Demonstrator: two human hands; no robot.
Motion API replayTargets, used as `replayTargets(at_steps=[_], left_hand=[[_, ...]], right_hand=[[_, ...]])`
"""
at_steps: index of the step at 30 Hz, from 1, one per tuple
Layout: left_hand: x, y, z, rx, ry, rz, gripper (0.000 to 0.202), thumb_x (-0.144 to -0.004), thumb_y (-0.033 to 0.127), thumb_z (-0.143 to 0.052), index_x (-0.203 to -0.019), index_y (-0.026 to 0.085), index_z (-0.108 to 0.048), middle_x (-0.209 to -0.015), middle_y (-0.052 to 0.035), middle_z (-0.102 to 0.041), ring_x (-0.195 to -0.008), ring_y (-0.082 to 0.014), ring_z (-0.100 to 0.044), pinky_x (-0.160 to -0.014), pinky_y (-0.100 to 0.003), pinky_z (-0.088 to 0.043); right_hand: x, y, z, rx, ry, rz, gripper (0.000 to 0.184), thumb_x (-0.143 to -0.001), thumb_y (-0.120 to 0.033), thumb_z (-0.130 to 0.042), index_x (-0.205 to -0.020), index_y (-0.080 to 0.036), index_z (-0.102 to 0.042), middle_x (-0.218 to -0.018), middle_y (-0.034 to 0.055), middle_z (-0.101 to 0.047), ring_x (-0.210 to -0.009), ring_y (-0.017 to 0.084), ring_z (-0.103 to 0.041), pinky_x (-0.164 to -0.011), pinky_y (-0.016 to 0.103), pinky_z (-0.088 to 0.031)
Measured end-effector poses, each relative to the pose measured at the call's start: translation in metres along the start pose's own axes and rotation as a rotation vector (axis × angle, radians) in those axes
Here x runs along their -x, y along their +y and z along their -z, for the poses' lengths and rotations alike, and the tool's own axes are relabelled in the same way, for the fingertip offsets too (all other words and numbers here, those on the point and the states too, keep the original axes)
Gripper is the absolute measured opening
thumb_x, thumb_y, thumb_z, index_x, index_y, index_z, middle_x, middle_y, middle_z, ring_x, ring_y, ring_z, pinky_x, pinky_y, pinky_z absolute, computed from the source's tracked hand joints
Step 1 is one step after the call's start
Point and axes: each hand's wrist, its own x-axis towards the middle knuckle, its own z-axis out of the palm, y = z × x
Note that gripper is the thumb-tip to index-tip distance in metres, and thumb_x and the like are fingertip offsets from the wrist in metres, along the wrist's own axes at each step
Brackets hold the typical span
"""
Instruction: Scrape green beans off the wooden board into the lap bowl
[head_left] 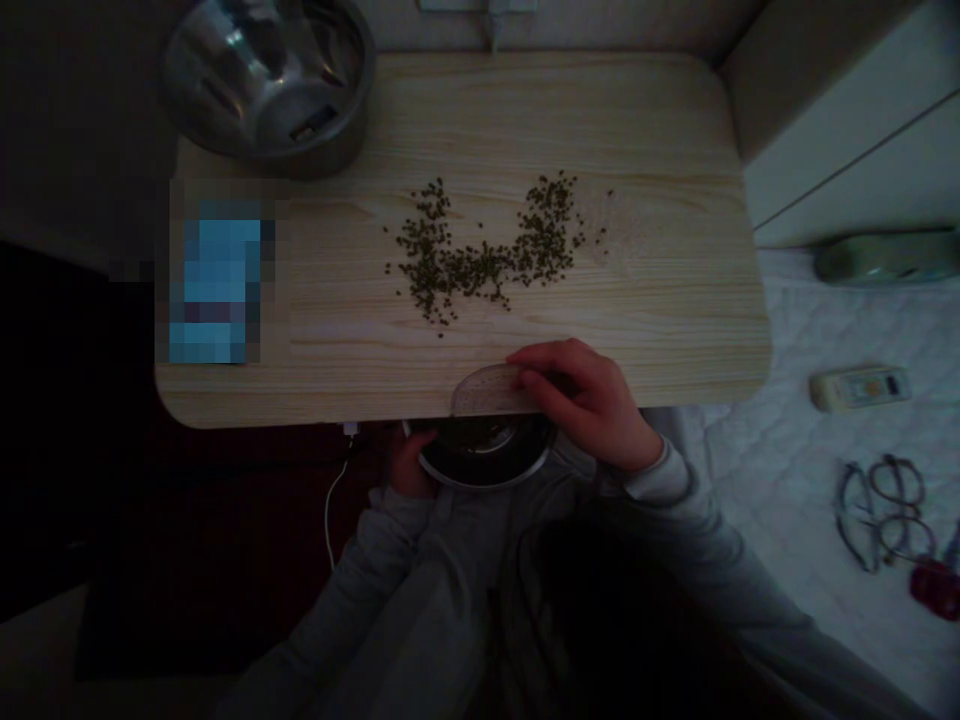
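My right hand (592,405) pinches a clear semicircular protractor (484,388) at the table's front edge, its straight side along that edge. Below the edge my left hand (411,466) grips the left rim of a dark round bowl (487,470) close to my lap. The table hides the bowl's far part, and its contents are too dark to make out. Small dark green beans (484,268) lie scattered on the tabletop in a rough U shape. Pale small grains (619,228) are spread to the right of them.
A large steel basin (330,150) stands at the table's (660,330) back left, with a blurred blue item (221,285) in front of it. A white cable (330,510) hangs on the left. A remote control (859,388) and glasses (859,515) lie on the white bedding at right.
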Motion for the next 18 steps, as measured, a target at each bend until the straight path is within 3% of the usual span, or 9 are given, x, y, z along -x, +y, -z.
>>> replayTargets(at_steps=[8,13,18], left_hand=[[-0.001,-0.002,0.001,-0.03,-0.005,-0.02,0.008,-0.051,0.014,-0.058,-0.046,0.02,-0.057,-0.055,0.0013,-0.059,-0.072,-0.0198,-0.058,-0.072,-0.034,-0.043],[-0.003,-0.008,0.007,-0.067,0.014,-0.083,0.013,-0.042,0.009,-0.063,-0.049,0.02,-0.061,-0.058,0.0016,-0.06,-0.078,-0.0193,-0.057,-0.078,-0.031,-0.04],[-0.005,-0.009,0.003,0.02,-0.024,-0.023,0.002,-0.05,0.018,-0.061,-0.049,0.02,-0.059,-0.056,0.0008,-0.061,-0.076,-0.0199,-0.058,-0.075,-0.033,-0.042]], right_hand=[[0.0,0.0,0.0,-0.014,0.0,-0.005,0.023,-0.076,-0.027,-0.043,-0.095,-0.02,-0.055,-0.081,0.0028,-0.06,-0.076,0.014,-0.053,-0.07,0.029,-0.041],[0.001,0.0,-0.001,-0.017,0.008,-0.016,0.023,-0.077,-0.027,-0.042,-0.095,-0.02,-0.055,-0.08,0.0029,-0.06,-0.075,0.014,-0.053,-0.069,0.029,-0.042],[0.001,-0.001,-0.001,-0.015,0.005,-0.019,0.023,-0.077,-0.027,-0.042,-0.095,-0.02,-0.055,-0.081,0.003,-0.06,-0.076,0.014,-0.053,-0.07,0.03,-0.042]])
